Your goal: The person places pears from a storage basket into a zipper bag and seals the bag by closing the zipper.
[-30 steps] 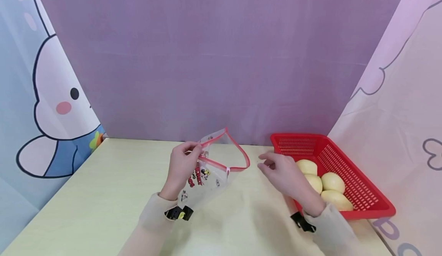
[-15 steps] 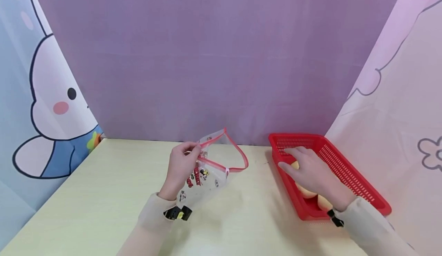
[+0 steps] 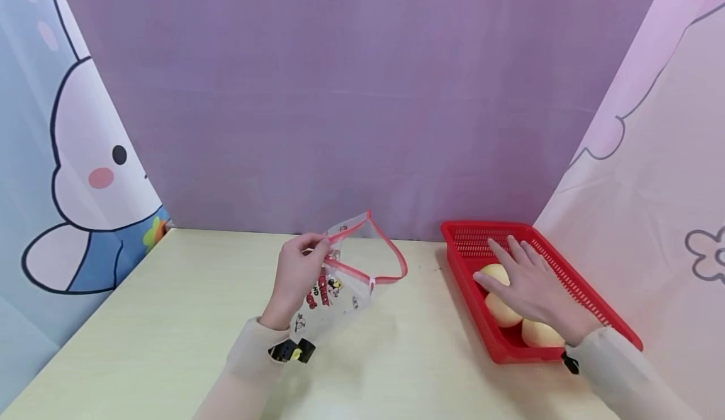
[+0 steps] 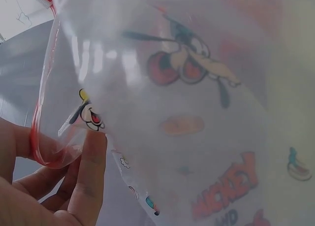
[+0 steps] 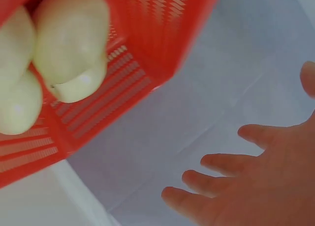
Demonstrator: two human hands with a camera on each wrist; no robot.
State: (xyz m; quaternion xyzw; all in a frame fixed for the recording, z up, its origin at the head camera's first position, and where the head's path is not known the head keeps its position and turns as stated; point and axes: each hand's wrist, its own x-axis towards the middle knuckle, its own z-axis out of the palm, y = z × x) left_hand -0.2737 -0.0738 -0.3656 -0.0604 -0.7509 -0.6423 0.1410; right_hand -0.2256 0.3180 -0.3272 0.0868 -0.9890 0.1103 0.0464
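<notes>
My left hand (image 3: pixel 299 275) pinches the rim of a clear plastic zip bag (image 3: pixel 345 300) between thumb and fingers. The bag has a red zip edge and cartoon print, and its mouth gapes toward the right. In the left wrist view the printed bag (image 4: pixel 197 117) fills most of the picture, with the fingers (image 4: pixel 91 177) at its red edge. My right hand (image 3: pixel 529 284) hovers over the red plastic basket (image 3: pixel 481 332), fingers spread and holding nothing. Several pale yellow round fruits (image 3: pixel 501 310) lie in the basket, partly hidden by this hand; the right wrist view shows the fruits (image 5: pixel 71 39) too.
The basket stands at the right side of the pale table (image 3: pixel 187 319), close to the printed curtain (image 3: pixel 668 218). A purple cloth (image 3: pixel 362 105) hangs along the back. Another printed curtain (image 3: pixel 85 187) borders the left side.
My right hand has moved right from beside the bag to above the basket, and its fingers have spread. The left hand and bag have stayed in place.
</notes>
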